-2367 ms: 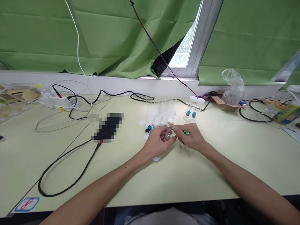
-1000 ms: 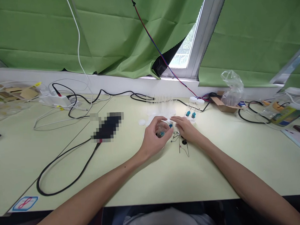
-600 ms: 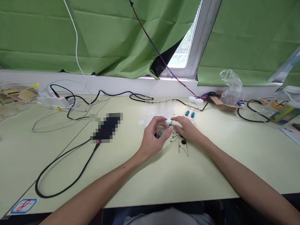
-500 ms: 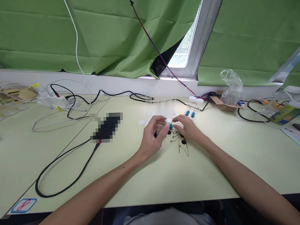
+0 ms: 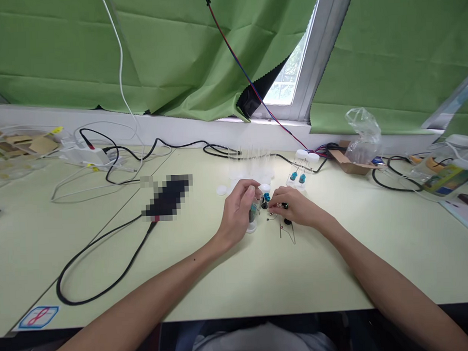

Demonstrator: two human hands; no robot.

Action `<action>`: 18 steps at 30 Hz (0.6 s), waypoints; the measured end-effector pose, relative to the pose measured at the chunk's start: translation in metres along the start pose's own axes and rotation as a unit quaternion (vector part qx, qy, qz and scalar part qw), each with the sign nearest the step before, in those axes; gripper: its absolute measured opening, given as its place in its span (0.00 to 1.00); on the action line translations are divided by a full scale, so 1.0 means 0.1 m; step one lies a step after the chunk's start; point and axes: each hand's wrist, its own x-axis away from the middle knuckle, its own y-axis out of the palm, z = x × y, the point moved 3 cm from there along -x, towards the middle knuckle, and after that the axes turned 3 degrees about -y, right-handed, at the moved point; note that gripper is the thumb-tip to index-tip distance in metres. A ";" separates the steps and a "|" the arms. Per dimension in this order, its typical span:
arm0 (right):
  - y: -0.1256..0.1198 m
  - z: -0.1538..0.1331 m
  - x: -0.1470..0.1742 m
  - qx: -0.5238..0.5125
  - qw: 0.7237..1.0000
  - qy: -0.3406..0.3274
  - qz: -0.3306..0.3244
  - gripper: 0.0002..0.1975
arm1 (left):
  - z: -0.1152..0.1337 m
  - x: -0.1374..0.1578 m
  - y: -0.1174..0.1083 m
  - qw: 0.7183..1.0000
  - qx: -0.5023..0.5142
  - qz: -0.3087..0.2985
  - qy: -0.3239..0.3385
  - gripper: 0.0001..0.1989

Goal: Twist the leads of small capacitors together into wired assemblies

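The left hand (image 5: 238, 214) curls around a clear container (image 5: 254, 214) with a blue-green piece inside and a white base, at the middle of the tabletop (image 5: 223, 292); whether its grip is clamped, I cannot tell. The right hand (image 5: 295, 206) has its fingertips low over the thin wire pieces (image 5: 287, 240); whether they are together on 1 of these is too small to tell. Between the hands sit a white disc (image 5: 264, 187), a blue piece (image 5: 266, 197) and a black piece (image 5: 264, 205).

The work looks partway along. 2 white-topped clear jars (image 5: 298, 167), stood side by side farther back, each hold a blue piece and seem finished. Left over, as I judge it, are the loose wires, a black disc (image 5: 287, 222), a spare white cap (image 5: 221, 190) and the row of clear tubes (image 5: 251, 164) behind the left hand.

The near edge lies well apart from both hands, so the widest room for moving is toward the person, between the forearms. Room is tightest at the back, with tubes, jars and a black cable (image 5: 194, 143) before the wall.
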 end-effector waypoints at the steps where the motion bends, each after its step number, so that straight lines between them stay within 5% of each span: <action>1: 0.00 0.00 0.00 0.005 1.000 0.004 -0.007 0.05 | 0.00 0.00 0.00 1.000 0.000 0.000 -0.002 0.16; 18: 0.29 0.01 -0.04 0.059 0.996 -0.056 0.019 0.12 | -0.02 0.00 0.00 1.000 -0.015 -0.006 -0.008 0.15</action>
